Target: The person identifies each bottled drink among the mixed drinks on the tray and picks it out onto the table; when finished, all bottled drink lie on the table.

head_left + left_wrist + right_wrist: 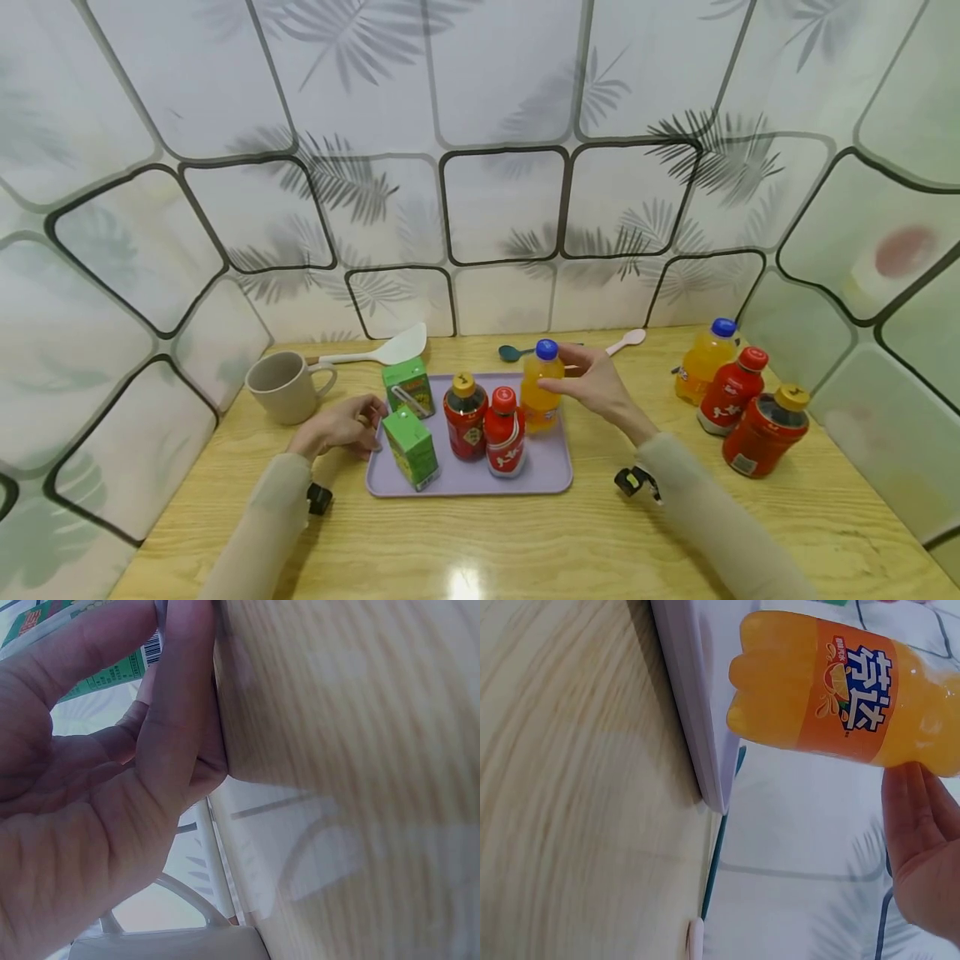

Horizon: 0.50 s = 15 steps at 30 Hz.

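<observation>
My right hand [596,385] pinches the upper part of an orange soda bottle [542,392] with a blue cap, at the right side of a purple tray [468,487]. In the right wrist view the bottle [840,690] shows its label, its base close over the tray. With thumb and fingers, my left hand [341,427] grips the tray's left rim. On the tray stand two green drink cartons [411,450], a dark tea bottle [466,421] with a yellow cap, and a red bottle [505,437].
At the right stand another orange bottle [701,367], a red bottle [731,392] and a dark bottle [765,433]. Behind the left hand is a grey mug [283,390]. A white spatula [405,344], a teal spoon [510,353] and a pink spoon [632,337] lie along the back.
</observation>
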{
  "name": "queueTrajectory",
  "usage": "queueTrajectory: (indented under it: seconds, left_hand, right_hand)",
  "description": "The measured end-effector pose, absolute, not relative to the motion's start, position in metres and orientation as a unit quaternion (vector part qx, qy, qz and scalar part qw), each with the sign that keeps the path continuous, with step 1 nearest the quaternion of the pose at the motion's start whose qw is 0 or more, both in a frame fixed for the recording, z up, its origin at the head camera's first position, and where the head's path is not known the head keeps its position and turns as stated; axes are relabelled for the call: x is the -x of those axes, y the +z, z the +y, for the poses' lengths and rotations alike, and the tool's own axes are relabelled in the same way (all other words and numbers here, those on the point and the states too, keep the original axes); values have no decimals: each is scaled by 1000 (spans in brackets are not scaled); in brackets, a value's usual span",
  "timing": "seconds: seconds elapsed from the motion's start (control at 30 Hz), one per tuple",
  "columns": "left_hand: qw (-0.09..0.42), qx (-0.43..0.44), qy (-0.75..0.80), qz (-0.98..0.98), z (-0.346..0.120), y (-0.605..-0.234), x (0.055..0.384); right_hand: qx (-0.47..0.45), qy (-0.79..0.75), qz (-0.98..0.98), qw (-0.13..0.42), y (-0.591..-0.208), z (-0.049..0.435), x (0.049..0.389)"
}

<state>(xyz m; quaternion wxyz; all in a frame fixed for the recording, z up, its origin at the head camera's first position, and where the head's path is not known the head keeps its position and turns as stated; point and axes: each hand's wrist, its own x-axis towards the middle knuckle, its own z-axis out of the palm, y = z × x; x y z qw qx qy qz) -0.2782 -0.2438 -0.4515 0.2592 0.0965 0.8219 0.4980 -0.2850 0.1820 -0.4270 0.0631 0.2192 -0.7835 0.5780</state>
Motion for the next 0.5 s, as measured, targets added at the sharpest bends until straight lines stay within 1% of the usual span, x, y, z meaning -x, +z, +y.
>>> queueTrajectory:
  seconds: [0.5]
  left_hand:
    - [258, -98, 500, 821, -243, -452, 278]
  right_hand:
    - [-154, 569, -802, 97, -419, 216, 271]
